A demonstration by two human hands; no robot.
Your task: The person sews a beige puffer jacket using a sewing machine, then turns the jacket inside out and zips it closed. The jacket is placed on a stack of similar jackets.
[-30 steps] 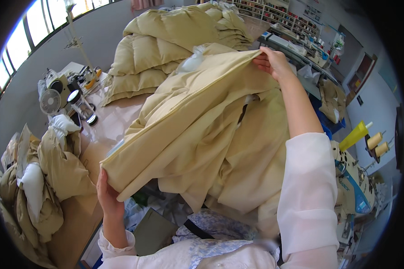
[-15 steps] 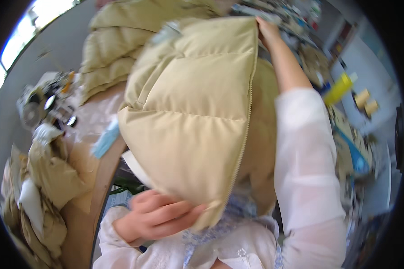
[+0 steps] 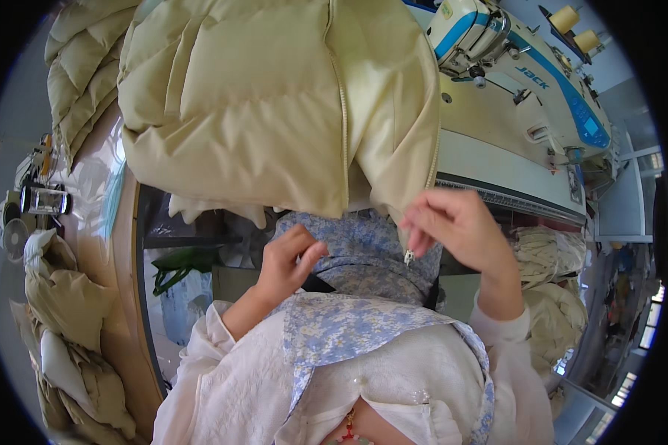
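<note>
Counter (image 3: 123, 311): ran down the left, garments (image 3: 70, 308) heaped on it.
Machine (image 3: 557, 93): stood right, lettering along its arm.
Jacket (image 3: 237, 111): hung between them.
Left hand (image 3: 288, 258): curled, released.
Right hand (image 3: 460, 222): met the zip (image 3: 433, 163); grip unclear.

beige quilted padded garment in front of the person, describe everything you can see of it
The beige quilted padded garment looks like smooth, faintly glossy fabric, puffed between stitched seams and creased. Two lines of zipper teeth show. It lies left of the white-and-blue sewing machine, its top cut off. The right hand is at its lower right corner, contact unclear; the left hand is apart.
</note>
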